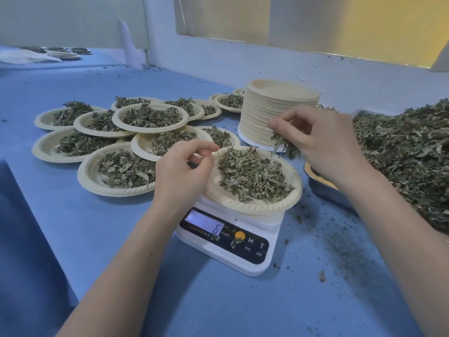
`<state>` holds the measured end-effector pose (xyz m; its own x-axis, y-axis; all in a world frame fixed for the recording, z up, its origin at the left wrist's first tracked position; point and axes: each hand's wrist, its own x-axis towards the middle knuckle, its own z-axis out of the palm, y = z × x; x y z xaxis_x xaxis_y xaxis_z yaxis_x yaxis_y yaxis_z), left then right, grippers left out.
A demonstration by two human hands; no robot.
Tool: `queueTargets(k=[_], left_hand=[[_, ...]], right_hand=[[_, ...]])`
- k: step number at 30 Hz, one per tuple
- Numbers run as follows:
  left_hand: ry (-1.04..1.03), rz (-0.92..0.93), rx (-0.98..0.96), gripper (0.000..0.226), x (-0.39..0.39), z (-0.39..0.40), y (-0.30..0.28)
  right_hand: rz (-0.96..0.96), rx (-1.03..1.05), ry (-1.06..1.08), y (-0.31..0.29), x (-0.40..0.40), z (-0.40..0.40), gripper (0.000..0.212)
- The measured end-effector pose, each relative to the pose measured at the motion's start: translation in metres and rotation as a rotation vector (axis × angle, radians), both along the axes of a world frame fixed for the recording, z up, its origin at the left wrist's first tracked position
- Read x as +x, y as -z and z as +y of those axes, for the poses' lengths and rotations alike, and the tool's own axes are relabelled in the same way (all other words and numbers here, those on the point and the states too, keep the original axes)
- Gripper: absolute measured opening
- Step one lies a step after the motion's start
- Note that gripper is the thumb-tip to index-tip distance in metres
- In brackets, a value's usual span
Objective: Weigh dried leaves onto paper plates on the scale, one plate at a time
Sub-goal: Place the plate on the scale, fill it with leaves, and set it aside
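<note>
Far left, at the back of the blue table (73,215), a few more plates (65,53) of leaves sit blurred and too small to read. Nearer, filled plates (150,117) overlap one another, so most rims are partly hidden. The left hand (181,173) hovers at the near-left rim of the plate (252,205) on the scale (228,242), thumb and forefinger pressed together; whether they pinch a leaf cannot be told. That plate carries a heap of leaves (252,176) and covers the scale's platform. The display shows a 6 (any digits left of it are washed out), and leaf bits lie on the control panel. Behind stands a tall stack (277,110) of unused plates, its right side blocked by the right hand (323,142), which grips a tuft of leaves (281,141) above the plate's far rim. Under the right wrist a metal bowl (323,188) is mostly hidden. The loose pile (408,152) runs off the right edge.
</note>
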<state>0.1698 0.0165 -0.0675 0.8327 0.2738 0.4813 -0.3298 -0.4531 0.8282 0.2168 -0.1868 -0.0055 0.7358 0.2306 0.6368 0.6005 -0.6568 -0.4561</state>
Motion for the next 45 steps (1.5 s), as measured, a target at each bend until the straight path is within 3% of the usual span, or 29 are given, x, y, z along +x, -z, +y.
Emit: queueTargets(k=[4,11,18,45], left_hand=[[-0.003,0.006,0.005,0.028,-0.0004,-0.0001,-0.0003],[-0.009,0.002,0.001,0.027,-0.0005,0.0,-0.0007],[-0.005,-0.001,-0.016,0.027,0.0002,0.0009,0.0005],[-0.014,0.012,0.006,0.026,0.0,0.001,0.0001]], right_hand=[[0.047,-0.024,-0.025,0.0002,-0.0034,0.0035,0.019],[0.045,-0.102,-0.03,-0.0009,-0.0062,0.0046,0.048],[0.079,-0.092,-0.03,0.0006,-0.0065,0.0035,0.039],[0.078,-0.12,-0.06,0.002,-0.0056,0.003,0.035]])
